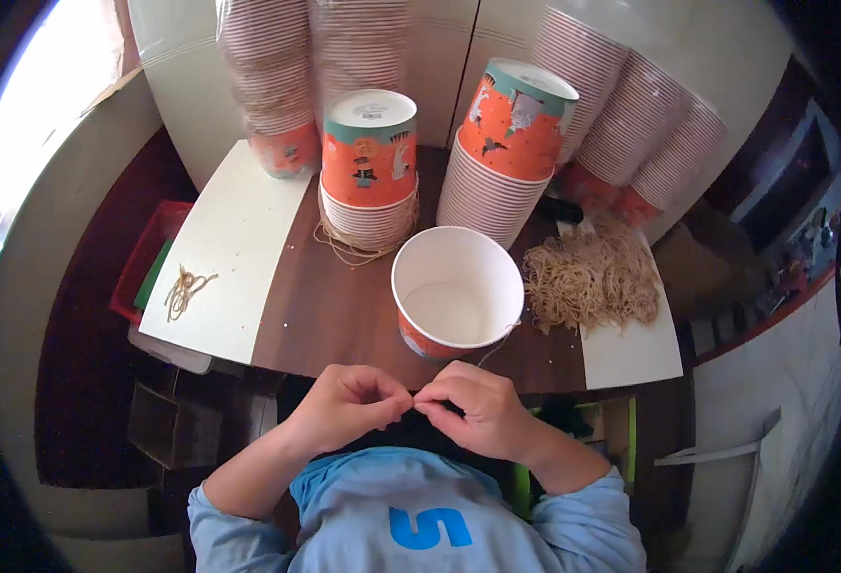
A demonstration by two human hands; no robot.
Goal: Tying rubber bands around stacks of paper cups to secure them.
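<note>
A white-lined paper bucket [458, 296] with an orange printed outside stands upright near the table's front edge, its open mouth towards me. From its right side a thin tan string [499, 346] runs down behind my right hand [478, 406]. That hand is closed in a pinch, apparently on the string. My left hand [355, 406] is pinched too, its thumb and forefinger meeting the right fingertips just in front of the table edge. Whatever lies between the left fingertips is too small to make out. Neither hand touches the bucket.
Behind the bucket stand two upside-down stacks of orange buckets, one left [371, 153] and one right [506, 143]. Loose string [368, 244] circles the left stack's foot. A tangled string heap [597, 277] lies right, a small string bundle [186, 291] left. Wrapped stacks [267, 76] line the back.
</note>
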